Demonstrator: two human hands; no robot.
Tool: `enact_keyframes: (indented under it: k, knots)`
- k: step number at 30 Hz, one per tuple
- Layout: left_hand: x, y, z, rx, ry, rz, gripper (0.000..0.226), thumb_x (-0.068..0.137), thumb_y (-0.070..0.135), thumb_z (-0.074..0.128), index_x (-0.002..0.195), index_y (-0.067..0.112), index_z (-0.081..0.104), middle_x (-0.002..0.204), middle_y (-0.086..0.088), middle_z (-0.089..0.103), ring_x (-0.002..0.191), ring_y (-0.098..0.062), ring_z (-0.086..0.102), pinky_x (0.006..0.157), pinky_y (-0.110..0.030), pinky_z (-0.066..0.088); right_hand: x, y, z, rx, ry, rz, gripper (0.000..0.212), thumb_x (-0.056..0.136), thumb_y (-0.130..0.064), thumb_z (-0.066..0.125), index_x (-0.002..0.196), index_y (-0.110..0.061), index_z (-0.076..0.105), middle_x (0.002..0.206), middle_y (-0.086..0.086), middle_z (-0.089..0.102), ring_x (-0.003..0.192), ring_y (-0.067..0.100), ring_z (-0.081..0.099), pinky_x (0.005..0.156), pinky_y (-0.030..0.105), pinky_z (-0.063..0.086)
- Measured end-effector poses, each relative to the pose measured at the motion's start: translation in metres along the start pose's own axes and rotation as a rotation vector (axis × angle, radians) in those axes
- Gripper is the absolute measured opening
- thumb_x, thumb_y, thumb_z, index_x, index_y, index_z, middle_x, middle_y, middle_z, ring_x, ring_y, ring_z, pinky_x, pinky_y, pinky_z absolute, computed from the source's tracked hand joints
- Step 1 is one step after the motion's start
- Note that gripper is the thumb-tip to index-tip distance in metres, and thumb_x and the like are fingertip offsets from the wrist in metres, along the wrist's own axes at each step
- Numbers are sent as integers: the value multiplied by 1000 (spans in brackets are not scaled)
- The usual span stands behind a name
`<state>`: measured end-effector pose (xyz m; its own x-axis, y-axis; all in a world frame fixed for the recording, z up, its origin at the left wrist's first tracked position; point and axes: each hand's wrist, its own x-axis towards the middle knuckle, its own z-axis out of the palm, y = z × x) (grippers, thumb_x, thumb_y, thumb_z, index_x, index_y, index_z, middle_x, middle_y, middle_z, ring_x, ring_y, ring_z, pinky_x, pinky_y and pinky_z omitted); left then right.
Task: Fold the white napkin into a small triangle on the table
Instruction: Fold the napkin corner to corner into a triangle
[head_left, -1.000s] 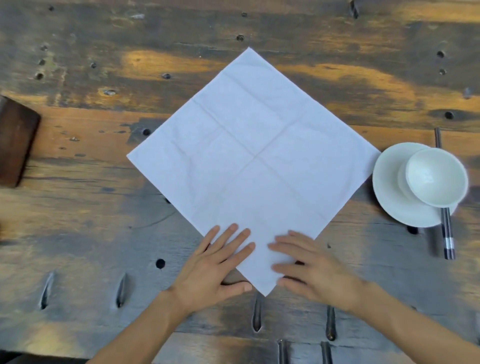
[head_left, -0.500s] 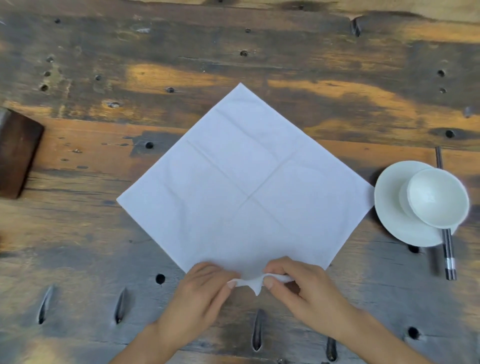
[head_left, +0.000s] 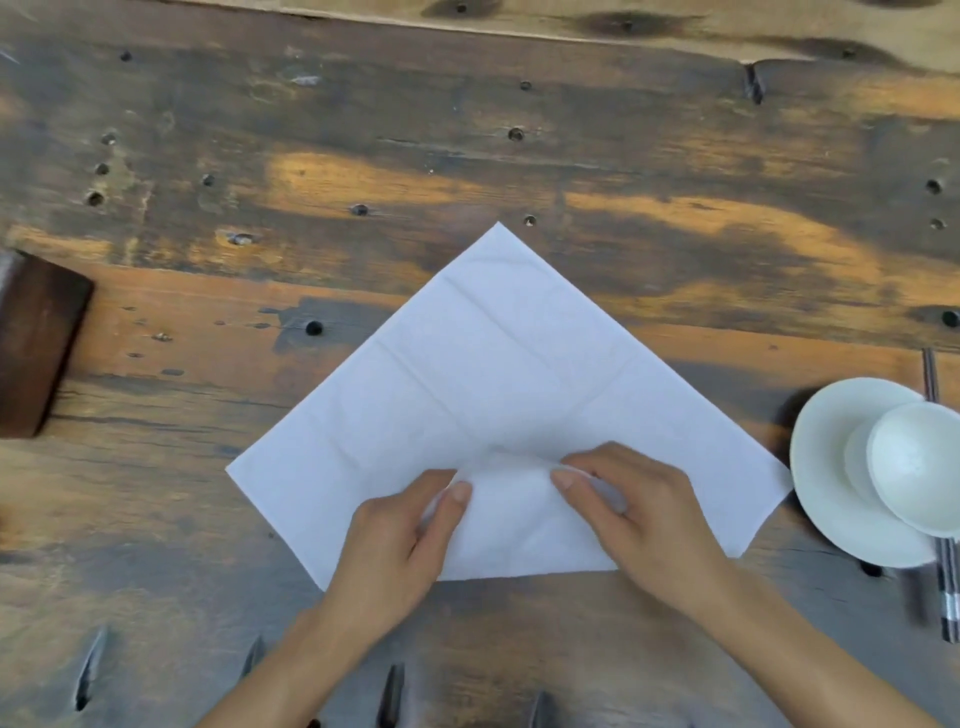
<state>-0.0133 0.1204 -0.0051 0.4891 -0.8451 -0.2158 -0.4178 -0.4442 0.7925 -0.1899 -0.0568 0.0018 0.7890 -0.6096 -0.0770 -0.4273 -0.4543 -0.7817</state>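
white napkin diamond-wise mid tabletop, near corner lifted and curled over, left hand and right hand each with grip pinching that flap

White napkin; brown-orange mottled table; white bowl; chopsticks possibly black-white banded.

There are no words, numbers, labels or signs to read anywhere here. The square white paper napkin is plain, with only fold lines on it. The round white saucer to the right of the napkin has no print. The worn brown wooden counter shows only holes and stains.
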Motion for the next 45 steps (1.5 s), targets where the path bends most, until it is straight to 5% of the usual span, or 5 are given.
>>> enact_keyframes:
  k: [11, 16, 24, 34, 45]
  knots:
    - [190, -19, -26, 305, -5, -93, 49, 104, 43, 49, 65, 21, 28, 56, 0, 38, 68, -39, 50, 59, -41, 37, 180, 33, 7, -258, -52, 54, 23, 104, -24, 56, 93, -8, 67, 86, 10, 64, 89, 35, 61, 75, 38, 41]
    - [238, -27, -35, 243, -132, -250, 58, 103, 47, 50, 59, 13, 32, 55, -1, 38, 64, -28, 43, 57, -37, 30, 214, 47, 6, -233, -47, 251, 31, 104, -40, 50, 75, -28, 49, 61, -8, 48, 68, 24, 46, 63, 34, 25]
    - [252, -25, -39, 10, -153, -425, 71, 94, 53, 66, 49, 19, 24, 48, 7, 19, 44, -14, 19, 45, -29, 17, 229, 53, 3, -187, -46, 359, 48, 100, -44, 52, 72, -5, 54, 57, 6, 49, 65, 27, 50, 63, 37, 37]
    - [227, -27, -53, 68, -21, -301, 32, 89, 44, 75, 70, 20, 67, 56, 14, 61, 53, -5, 52, 50, -16, 36, 225, 47, 1, -247, -6, 430, 43, 93, -58, 52, 70, -22, 55, 55, -4, 56, 62, 7, 53, 49, 26, 33]
    - [211, -48, -54, 207, 116, -247, 32, 88, 41, 76, 67, 27, 57, 67, 14, 62, 65, -8, 56, 56, -20, 38, 219, 51, 6, -271, 115, 423, 31, 96, -44, 59, 78, -20, 58, 65, -2, 62, 69, 24, 57, 64, 33, 45]
